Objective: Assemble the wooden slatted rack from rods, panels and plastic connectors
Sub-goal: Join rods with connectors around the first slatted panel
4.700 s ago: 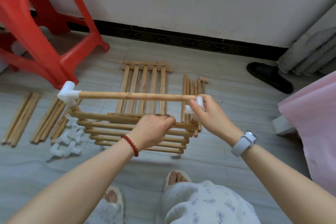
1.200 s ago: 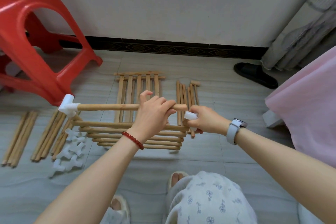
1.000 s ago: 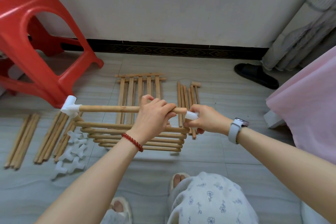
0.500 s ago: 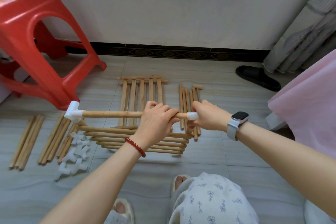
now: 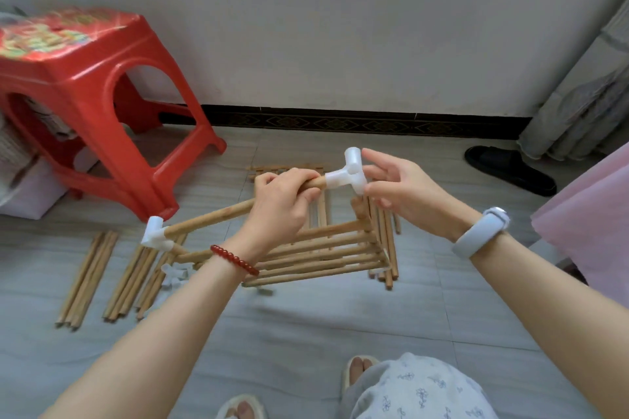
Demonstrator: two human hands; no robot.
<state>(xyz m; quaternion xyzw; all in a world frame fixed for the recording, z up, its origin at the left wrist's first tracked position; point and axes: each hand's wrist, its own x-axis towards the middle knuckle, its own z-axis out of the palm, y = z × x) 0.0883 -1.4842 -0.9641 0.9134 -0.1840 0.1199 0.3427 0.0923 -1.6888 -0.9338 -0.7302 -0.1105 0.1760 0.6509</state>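
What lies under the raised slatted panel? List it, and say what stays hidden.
Under the slatted panel, loose rods and a second flat panel lie on the floor. The panel and left hand cover their middles.

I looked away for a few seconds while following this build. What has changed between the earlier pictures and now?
The rod has tilted, its right end lifted. The left hand moved from the slatted panel to grip the rod. The right hand still holds the white connector on that end. The far-end connector and loose rods stay put.
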